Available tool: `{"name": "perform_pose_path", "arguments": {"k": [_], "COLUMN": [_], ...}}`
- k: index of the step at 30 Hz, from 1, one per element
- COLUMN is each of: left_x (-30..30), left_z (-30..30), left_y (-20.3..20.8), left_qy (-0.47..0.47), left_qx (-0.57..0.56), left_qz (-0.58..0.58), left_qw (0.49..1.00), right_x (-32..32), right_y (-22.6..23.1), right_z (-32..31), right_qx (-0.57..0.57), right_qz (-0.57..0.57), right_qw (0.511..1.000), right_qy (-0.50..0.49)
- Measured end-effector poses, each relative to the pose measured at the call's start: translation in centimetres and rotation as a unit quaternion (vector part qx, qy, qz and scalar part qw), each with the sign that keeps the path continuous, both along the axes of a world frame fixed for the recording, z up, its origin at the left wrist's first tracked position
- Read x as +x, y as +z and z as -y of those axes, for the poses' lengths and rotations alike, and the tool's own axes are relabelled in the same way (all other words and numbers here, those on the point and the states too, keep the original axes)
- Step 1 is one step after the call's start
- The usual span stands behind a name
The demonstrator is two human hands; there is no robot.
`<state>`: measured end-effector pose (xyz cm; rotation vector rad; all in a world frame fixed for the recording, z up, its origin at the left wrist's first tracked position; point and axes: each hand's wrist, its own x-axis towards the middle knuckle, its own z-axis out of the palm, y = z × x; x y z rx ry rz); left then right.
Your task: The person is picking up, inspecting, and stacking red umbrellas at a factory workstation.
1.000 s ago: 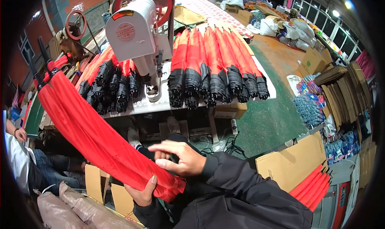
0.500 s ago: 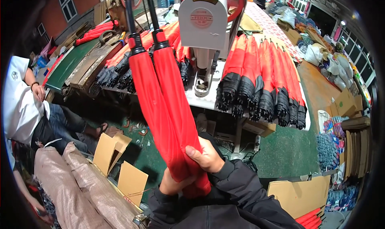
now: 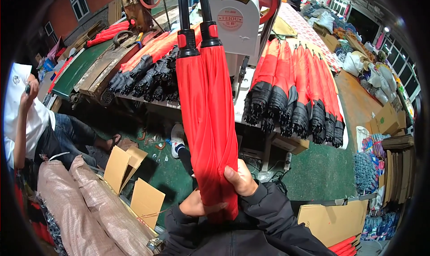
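Note:
Two closed red umbrellas (image 3: pixel 206 121) lie side by side in front of me, their black shafts and collars pointing away toward the table. My left hand (image 3: pixel 198 206) is wrapped round their near end from the left and below. From the right, my right hand (image 3: pixel 242 180) grips the same end, thumb lying over the red cloth. Just beyond the shafts stands a white-and-grey machine (image 3: pixel 239 25) with a red wheel. Folded red umbrellas with black edges (image 3: pixel 286 88) lie in a row to its right, and more umbrellas (image 3: pixel 154 72) lie to its left.
At the left sits a person in a white shirt (image 3: pixel 31 117), one hand raised with a small dark object. Woven sacks (image 3: pixel 80 202) and open cardboard boxes (image 3: pixel 145 200) stand at lower left. A cardboard sheet (image 3: pixel 333 218) is at lower right. A white shoe (image 3: pixel 177 134) shows below the table.
The umbrellas in my hands have swung to the right and stand straighter in view. The seated person's hand has risen. A shoe and lower leg have come into view under the table.

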<state>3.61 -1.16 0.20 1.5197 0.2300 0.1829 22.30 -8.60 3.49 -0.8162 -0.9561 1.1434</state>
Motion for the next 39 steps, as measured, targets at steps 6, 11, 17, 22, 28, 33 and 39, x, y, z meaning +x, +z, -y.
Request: {"name": "perform_pose_path", "arguments": {"k": [6,11,17,22,28,33,39], "left_x": [-0.1,-0.3,0.1,0.1,0.4,0.7,-2.9], "left_z": [1.1,0.9,0.4,0.6,1.8,5.3,2.4], "left_y": [0.8,0.6,0.5,0.1,-0.9,-2.8,-0.3], "left_qy": [0.070,0.093,0.049,0.050,0.142,0.342,0.349], "left_qx": [-0.012,0.018,-0.034,-0.024,0.013,0.050,0.096], "left_qz": [0.002,-0.009,-0.001,-0.005,-0.026,0.052,-0.078], "left_qw": [0.997,0.996,0.998,0.998,0.989,0.937,0.929], "right_x": [0.1,0.2,0.3,-0.3,0.3,0.1,-2.1], "right_y": [0.2,-0.3,-1.2,-0.5,1.3,1.0,4.4], "right_z": [0.6,0.5,0.1,-0.1,-0.8,-2.0,-6.6], "right_qx": [0.003,-0.009,-0.014,-0.017,-0.077,-0.055,0.006], "right_qz": [0.027,0.049,0.042,0.027,0.012,0.012,-0.124], "right_qw": [0.999,0.998,0.996,0.996,0.992,0.995,0.983], "right_qy": [0.027,0.046,0.073,0.082,0.098,0.085,0.135]}}
